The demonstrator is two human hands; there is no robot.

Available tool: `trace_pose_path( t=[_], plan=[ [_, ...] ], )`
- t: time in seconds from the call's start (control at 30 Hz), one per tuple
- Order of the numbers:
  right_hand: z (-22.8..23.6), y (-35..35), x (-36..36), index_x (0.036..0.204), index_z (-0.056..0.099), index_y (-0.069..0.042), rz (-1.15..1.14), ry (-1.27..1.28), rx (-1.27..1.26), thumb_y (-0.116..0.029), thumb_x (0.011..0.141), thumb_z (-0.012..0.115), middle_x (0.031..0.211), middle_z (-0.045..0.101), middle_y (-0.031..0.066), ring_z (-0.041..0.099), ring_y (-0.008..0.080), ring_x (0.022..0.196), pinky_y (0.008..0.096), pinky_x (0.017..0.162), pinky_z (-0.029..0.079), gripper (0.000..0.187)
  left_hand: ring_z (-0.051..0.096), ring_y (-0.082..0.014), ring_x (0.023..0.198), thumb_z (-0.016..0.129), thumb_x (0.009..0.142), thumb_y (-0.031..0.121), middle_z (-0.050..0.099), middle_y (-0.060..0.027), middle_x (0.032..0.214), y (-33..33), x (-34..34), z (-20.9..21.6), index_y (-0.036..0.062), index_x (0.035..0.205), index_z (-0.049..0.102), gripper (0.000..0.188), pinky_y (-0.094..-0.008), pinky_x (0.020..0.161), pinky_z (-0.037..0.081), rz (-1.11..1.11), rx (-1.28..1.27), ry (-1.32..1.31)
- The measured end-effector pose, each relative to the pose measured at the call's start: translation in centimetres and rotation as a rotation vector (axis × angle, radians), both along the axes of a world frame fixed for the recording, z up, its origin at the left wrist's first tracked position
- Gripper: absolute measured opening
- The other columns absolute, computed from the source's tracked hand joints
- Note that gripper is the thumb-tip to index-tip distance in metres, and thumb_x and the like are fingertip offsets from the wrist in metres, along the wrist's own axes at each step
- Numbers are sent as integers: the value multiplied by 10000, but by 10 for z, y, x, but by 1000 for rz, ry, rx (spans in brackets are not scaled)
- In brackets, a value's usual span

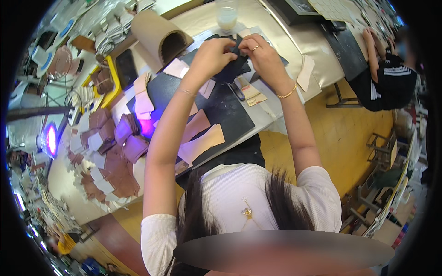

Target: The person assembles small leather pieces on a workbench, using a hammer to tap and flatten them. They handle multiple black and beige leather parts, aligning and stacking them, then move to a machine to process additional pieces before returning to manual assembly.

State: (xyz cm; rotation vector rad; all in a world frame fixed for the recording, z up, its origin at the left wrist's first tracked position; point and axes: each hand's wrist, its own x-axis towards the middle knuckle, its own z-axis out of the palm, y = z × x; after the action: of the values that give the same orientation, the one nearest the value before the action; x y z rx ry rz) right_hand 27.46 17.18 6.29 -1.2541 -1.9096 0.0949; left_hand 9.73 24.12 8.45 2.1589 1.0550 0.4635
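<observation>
Ref. landmark: dark board (pixel 232 119) on worktable (pixel 62 188). Black pc. (pixel 231 71) is at far end of board, btwn both hands, lower part over board's far edge. Narrow upper part points up btwn the fingers, away from wearer; wider part points back twd. board. Long axis appears to run roughly far-to-near; exact angle n/c, fingers cover part of outline.

R hand (pixel 264 57): fingertips pinched on upper R edge of black pc. L hand (pixel 212 57): thumb & index curved at its L edge, gap visible btwn them; can't tell if gripping.

Beyond board: jar w/ whitish contents (pixel 226 19); far L of it, hollow brown roll (pixel 154 34). On board, near edge: tan pc. (pixel 202 143), long axis slanting, R end farther from wearer. At board's R edge: dark-handled tool (pixel 238 92), beside yellowish paper (pixel 254 96). L of board: brown stacks (pixel 122 179), yellow tray (pixel 113 73), lit purple lamp (pixel 49 140). Well R of board: co-worker in dark top (pixel 389 85).
</observation>
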Motion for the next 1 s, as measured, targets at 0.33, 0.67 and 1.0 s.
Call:
trace_pose_path(
  t=[0.33,0.67,1.0],
  plan=[
    [8,-29,10,1017,553,-17,-43,1035,-8,-80,968,617,948,629,76,648,139,883,258,830,523,102,583,-100,833,607,933,54,612,-31,1068,-43,-107,10,14,1251,550,326,-244,755,459,246,-670,-869],
    [21,-55,-76,801,637,-63,327,782,-373,-126,801,798,1155,557,77,523,180,1124,320,974,396,173,411,-127,509,367,1025,485,496,-77,869,-123,-128,-12,-32,1480,312,691,-277,452,326,-12,-1538,-1598],
    [47,-45,-122,724,642,-42,315,401,-460,-177,732,837,1198,570,114,553,250,1121,338,917,452,237,442,-152,461,257,1048,505,513,-123,817,-153,-126,-4,44,1052,514,527,-277,399,344,204,-1601,-1485]
  ],
)
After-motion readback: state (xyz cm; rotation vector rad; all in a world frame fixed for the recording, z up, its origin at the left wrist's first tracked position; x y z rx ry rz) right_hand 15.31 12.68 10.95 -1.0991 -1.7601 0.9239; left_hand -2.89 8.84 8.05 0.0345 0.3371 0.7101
